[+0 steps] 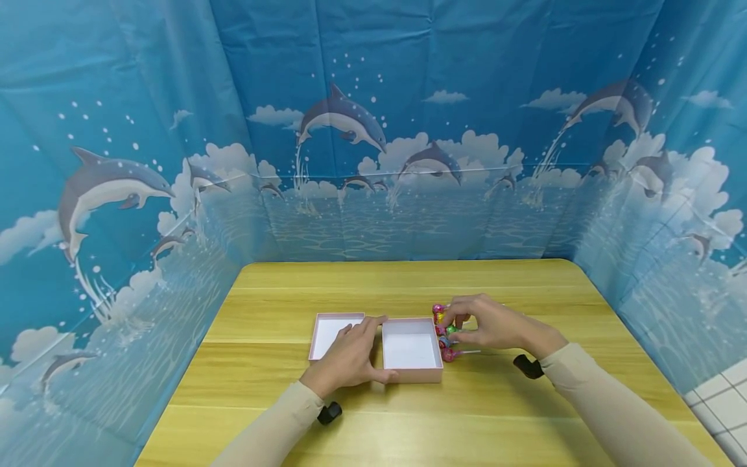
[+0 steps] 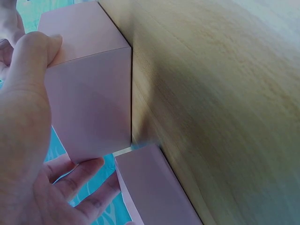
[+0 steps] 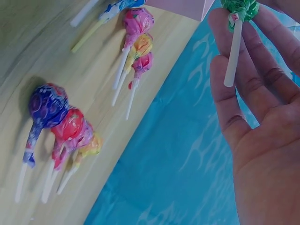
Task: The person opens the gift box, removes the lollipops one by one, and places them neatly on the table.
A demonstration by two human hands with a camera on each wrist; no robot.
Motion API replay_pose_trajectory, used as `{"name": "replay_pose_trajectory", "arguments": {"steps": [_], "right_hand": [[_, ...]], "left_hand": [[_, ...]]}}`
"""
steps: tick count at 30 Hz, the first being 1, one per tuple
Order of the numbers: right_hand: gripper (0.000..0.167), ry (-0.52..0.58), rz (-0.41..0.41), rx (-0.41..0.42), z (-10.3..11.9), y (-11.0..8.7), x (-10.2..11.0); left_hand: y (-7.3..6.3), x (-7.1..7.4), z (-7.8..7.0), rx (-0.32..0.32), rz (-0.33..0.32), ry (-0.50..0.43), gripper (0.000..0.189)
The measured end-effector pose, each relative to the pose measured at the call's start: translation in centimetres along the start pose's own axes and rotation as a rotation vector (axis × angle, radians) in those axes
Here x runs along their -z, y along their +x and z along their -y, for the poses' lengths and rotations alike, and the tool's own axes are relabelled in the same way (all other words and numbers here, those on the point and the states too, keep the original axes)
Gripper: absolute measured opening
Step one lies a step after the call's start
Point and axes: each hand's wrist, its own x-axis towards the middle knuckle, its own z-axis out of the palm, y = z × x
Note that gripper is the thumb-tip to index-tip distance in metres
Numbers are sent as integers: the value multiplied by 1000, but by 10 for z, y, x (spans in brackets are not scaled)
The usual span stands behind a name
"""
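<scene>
A pink box [image 1: 413,375] with a white inside stands open-topped on the table. My left hand [image 1: 349,357] holds it at its left side, the thumb [image 2: 54,47] on the front wall and the index finger at the far rim. Just left of the box lies a shallower pink tray-like piece [image 1: 329,334], probably its lid. Beyond the box's right wall, my right hand [image 1: 493,324] pinches a green-wrapped lollipop [image 3: 240,8]; its white stick points down in the right wrist view. Several lollipops, among them a pink one [image 1: 448,355], lie along that wall.
A second cluster of lollipops, with a purple one [image 3: 48,105] and a red one [image 3: 69,123], lies farther from the box, hidden behind my right hand in the head view. A blue dolphin curtain [image 1: 373,220] hangs round the wooden table [image 1: 280,285].
</scene>
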Motion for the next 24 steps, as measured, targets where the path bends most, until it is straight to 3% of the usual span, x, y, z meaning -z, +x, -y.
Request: {"name": "replay_pose_trajectory", "arguments": {"steps": [9,18,24], "right_hand": [[26,24,-18,-18,-5,-11,3],[24,-16,-55,-2,-16,-28,1],[21,25,-61,-33,-19,-40,2]], "left_hand": [[0,1,1,-5,-4,5,122],[-1,0,1,-7,-3,4,122],[-1,0,1,-8,-6,-6,120]]}}
